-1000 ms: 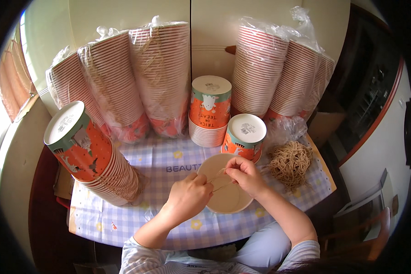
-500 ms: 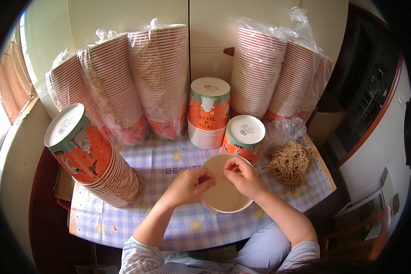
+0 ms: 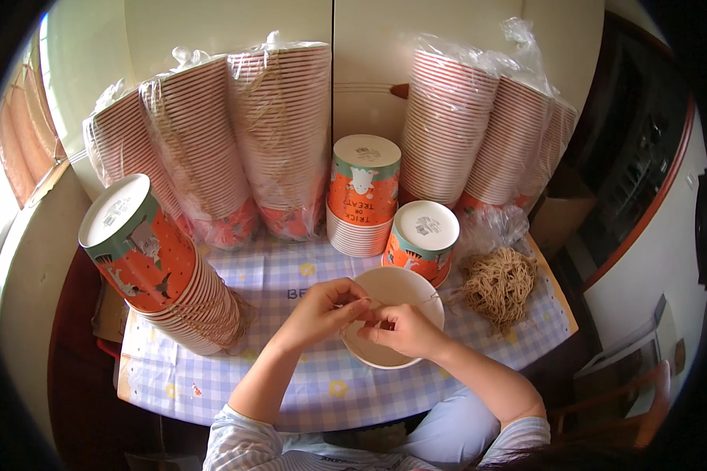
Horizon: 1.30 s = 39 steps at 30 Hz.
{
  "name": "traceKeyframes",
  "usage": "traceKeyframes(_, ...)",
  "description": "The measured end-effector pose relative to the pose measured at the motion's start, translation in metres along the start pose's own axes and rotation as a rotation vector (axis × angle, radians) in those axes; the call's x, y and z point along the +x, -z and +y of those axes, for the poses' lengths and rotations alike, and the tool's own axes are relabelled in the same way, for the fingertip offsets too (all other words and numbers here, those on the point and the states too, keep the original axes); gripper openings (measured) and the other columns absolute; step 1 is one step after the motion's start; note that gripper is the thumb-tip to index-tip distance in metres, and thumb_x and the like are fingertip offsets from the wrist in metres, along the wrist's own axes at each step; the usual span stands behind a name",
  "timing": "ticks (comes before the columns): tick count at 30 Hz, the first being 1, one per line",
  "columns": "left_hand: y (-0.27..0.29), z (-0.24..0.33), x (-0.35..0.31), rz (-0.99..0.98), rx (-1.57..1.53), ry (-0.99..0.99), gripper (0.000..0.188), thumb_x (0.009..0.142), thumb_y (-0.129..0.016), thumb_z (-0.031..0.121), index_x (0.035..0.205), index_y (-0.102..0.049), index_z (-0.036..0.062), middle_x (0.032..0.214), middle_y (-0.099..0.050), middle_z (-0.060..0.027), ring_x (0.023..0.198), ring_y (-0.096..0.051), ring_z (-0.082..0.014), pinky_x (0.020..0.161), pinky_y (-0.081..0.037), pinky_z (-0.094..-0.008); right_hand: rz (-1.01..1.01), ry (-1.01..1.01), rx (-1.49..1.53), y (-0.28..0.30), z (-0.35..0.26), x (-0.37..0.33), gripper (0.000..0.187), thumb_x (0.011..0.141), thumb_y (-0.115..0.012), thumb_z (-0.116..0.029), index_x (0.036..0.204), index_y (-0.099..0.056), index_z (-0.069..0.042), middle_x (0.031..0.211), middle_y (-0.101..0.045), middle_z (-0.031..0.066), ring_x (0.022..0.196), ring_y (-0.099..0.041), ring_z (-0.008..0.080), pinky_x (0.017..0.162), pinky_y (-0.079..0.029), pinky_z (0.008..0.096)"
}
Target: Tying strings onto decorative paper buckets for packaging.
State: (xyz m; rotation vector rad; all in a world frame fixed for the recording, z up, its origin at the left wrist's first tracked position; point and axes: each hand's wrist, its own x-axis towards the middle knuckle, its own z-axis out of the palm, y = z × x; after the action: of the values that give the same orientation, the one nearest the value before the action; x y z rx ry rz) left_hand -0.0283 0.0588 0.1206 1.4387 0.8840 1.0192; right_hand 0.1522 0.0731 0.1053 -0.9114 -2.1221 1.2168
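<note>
An open paper bucket (image 3: 397, 289) with a white inside stands at the table's front middle, its mouth facing up. Over it my left hand (image 3: 326, 312) and my right hand (image 3: 404, 328) meet, fingertips pinched close together. Between them runs a thin beige string (image 3: 434, 297), a loose part of it showing near the bucket's right rim. Both hands' fingers are closed on this string, though its ends are hard to make out. A tangled heap of beige strings (image 3: 501, 287) lies to the right of the bucket.
An orange and green bucket stack (image 3: 145, 255) leans at the left, strings draped round its lower rims. Upside-down buckets (image 3: 365, 188) and a shorter one (image 3: 422, 239) stand behind my hands. Tall plastic-wrapped bucket stacks (image 3: 283, 133) line the back. A checked cloth (image 3: 236, 388) covers the table.
My hands have come together, the right one moving left and slightly down toward the left. A loose length of string now shows over the bucket's right side.
</note>
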Motion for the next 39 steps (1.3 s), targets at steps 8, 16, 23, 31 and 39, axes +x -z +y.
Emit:
traceKeyframes(8, 0.003, -0.004, 0.002, 0.045, 0.148, 0.002, 0.012, 0.082, -0.055, 0.012, 0.085, -0.058, -0.0001, 0.072, -0.06, -0.0018, 0.067, -0.054, -0.0055, 0.06, -0.043, -0.0203, -0.046, 0.073, -0.177, 0.001, 0.008, 0.008, 0.025, 0.073, -0.061, -0.017, 0.093, -0.061, -0.003, 0.08, -0.062, 0.0127, 0.074, -0.061, 0.0235, 0.068, -0.047, 0.0327)
traceKeyframes(16, 0.004, -0.001, 0.001, -0.001, 0.282, 0.042, 0.015, 0.079, -0.059, 0.015, 0.083, -0.061, 0.0016, 0.068, -0.061, -0.0022, 0.061, -0.054, -0.0076, 0.055, -0.043, -0.0231, -0.231, 0.135, -0.33, -0.02, 0.022, 0.019, 0.017, 0.072, -0.057, -0.021, 0.085, -0.062, -0.01, 0.079, -0.061, 0.0101, 0.075, -0.058, 0.0288, 0.069, -0.046, 0.038)
traceKeyframes(23, 0.005, -0.005, 0.002, 0.002, 0.302, 0.007, 0.014, 0.078, -0.06, 0.013, 0.083, -0.061, 0.0003, 0.069, -0.061, -0.0049, 0.064, -0.055, -0.0079, 0.058, -0.044, -0.0233, -0.291, 0.04, -0.327, -0.019, 0.015, 0.02, 0.017, 0.072, -0.054, -0.02, 0.081, -0.061, -0.007, 0.075, -0.061, 0.0112, 0.069, -0.059, 0.0291, 0.066, -0.046, 0.0373)
traceKeyframes(31, 0.007, -0.006, 0.002, -0.003, 0.233, 0.045, 0.015, 0.078, -0.058, 0.011, 0.087, -0.059, -0.0012, 0.07, -0.06, -0.0053, 0.067, -0.055, -0.0073, 0.06, -0.044, -0.0229, -0.174, -0.124, -0.089, 0.016, 0.0, 0.002, 0.007, 0.075, -0.055, -0.005, 0.08, -0.056, 0.0, 0.079, -0.062, 0.0059, 0.073, -0.058, 0.0099, 0.066, -0.046, 0.0243)
traceKeyframes(39, 0.006, -0.011, 0.0, -0.102, 0.307, -0.018, 0.014, 0.08, -0.056, 0.012, 0.086, -0.059, -0.001, 0.07, -0.06, -0.0039, 0.064, -0.054, -0.0074, 0.059, -0.044, -0.023, -0.145, -0.1, 0.253, 0.021, -0.004, 0.0, 0.007, 0.081, -0.055, -0.005, 0.086, -0.051, -0.002, 0.078, -0.056, 0.0005, 0.074, -0.053, 0.0054, 0.066, -0.044, 0.019)
